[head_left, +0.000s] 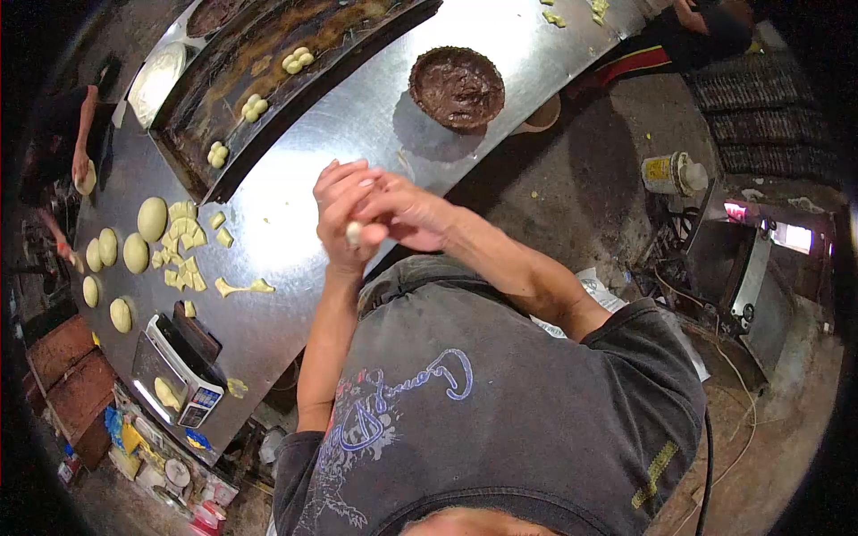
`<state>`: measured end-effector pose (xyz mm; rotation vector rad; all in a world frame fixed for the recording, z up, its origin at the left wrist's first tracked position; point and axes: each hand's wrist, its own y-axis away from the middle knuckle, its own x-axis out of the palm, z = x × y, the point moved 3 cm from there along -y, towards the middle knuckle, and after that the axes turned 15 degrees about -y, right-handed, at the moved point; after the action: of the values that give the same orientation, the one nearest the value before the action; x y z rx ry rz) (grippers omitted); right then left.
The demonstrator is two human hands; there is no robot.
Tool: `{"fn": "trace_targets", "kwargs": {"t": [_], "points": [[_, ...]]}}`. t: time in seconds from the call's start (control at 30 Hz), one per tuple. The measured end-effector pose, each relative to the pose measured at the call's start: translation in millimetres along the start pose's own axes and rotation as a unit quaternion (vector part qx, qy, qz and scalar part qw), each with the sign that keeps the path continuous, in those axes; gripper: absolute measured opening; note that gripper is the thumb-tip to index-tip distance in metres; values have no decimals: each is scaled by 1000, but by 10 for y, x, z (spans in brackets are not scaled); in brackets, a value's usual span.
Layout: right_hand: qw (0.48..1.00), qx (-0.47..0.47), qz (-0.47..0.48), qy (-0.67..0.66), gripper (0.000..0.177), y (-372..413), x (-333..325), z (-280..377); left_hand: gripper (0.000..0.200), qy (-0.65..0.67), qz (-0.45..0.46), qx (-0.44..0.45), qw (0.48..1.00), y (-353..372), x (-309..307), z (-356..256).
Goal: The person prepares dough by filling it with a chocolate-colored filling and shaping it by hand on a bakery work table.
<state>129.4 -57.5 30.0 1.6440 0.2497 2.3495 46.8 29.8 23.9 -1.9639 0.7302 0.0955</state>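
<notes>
At the far left of the frame, a co-worker's hand (81, 168) is on a pale disc of dough (87, 182), while that person's other hand (65, 252) is near the table edge. Smooth, cream-yellow dough balls (136, 254) of differing sizes sit just right of there on the metal table (268, 295). Below them, at lower left, a digital scale (198, 405) bears a flattish yellow dough lump (166, 393). Beside the balls lie cut dough chunks (183, 232), angular and matte, many touching one another. A dark, stained baking tray (259, 54) crosses the upper left, with three clusters of small rounded dough balls (255, 108) spaced along it.

Near the centre of the frame, the left hand (344, 219) is curled around a small piece of dough (354, 234); only a pale, smooth, rounded bit shows between the fingers, and its full shape is hidden. The right hand (404, 211) meets it from the right, fingers bent and overlapping the left; blur leaves me unable to tell whether it grips anything. Above and right of the hands, a round bowl (414, 89) holds glossy, dark brown paste (458, 89).
</notes>
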Motion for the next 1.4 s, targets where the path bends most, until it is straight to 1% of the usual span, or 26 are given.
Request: {"fn": "trace_targets", "kwargs": {"t": [0.03,0.07,0.1,0.13,0.17,0.2,0.23,0.3,0.4,0.5,0.53,0.6,0.63,0.67,0.73,0.77,0.8,0.9,0.93,0.97,1.03,1.17,1.23,1.27,1.37,1.4], "points": [[1000,12,-14,21,39,36,-82,189,66,-8,50,-21,998,-21,181,5],[994,-29,-74,70,36,72,-152,383,75,-11,117,-78,990,-13,340,-6],[985,-21,-57,163,43,45,-411,614,86,-15,182,-137,974,-20,451,-36],[966,-42,-77,243,40,-1,-683,797,102,-53,282,-162,944,98,557,38],[942,-24,-120,312,38,-7,-937,977,97,-46,300,-185,935,193,658,74],[905,-57,-158,390,35,17,-1110,1126,85,14,338,-279,899,270,715,103],[844,-114,-188,489,36,-4,-1382,1242,75,74,370,-370,849,355,737,115],[681,-223,-233,657,38,-108,-1880,1362,60,74,368,-411,831,425,715,139],[552,-185,-195,789,47,-163,-1924,1305,45,46,320,-467,823,484,675,198],[573,-82,-223,784,49,-249,-1812,1281,41,35,259,-515,816,454,667,252],[552,-75,-248,792,48,-324,-1868,1315,41,40,240,-536,809,417,661,256],[739,-72,-267,615,47,-468,-2025,1512,40,55,206,-566,796,313,644,236],[814,-66,-270,511,48,-486,-1906,1583,40,69,197,-563,799,284,655,239],[865,-8,-275,420,47,-487,-1796,1675,40,81,186,-560,803,260,663,253],[955,27,-154,251,42,-436,-1533,1704,40,103,167,-551,811,151,685,225],[982,47,-90,160,40,-422,-1394,1659,40,112,159,-545,815,67,702,176],[994,69,-31,76,35,-412,-1219,1569,39,120,151,-540,819,-9,690,139],[996,66,39,-35,33,-378,-692,1132,35,36,194,-489,850,-124,525,61],[993,80,73,-48,33,-390,-542,967,32,27,142,-530,836,-106,435,59],[992,69,55,-89,35,-366,-400,828,32,38,69,-532,843,-107,351,32],[997,27,29,-67,40,-366,-95,584,34,56,-80,-525,846,-69,153,-32],[990,-55,62,110,38,-433,116,205,38,81,-144,-520,838,138,-279,-93],[973,-80,82,199,36,-425,254,55,41,74,-135,-504,850,221,-516,-143],[967,-82,76,228,28,-415,330,-32,40,79,-132,-505,850,262,-634,-188],[942,57,79,320,26,-409,362,-173,35,110,-105,-469,870,457,-972,-278],[943,73,68,316,25,-403,392,-217,34,123,-91,-450,880,527,-1068,-303]]}}
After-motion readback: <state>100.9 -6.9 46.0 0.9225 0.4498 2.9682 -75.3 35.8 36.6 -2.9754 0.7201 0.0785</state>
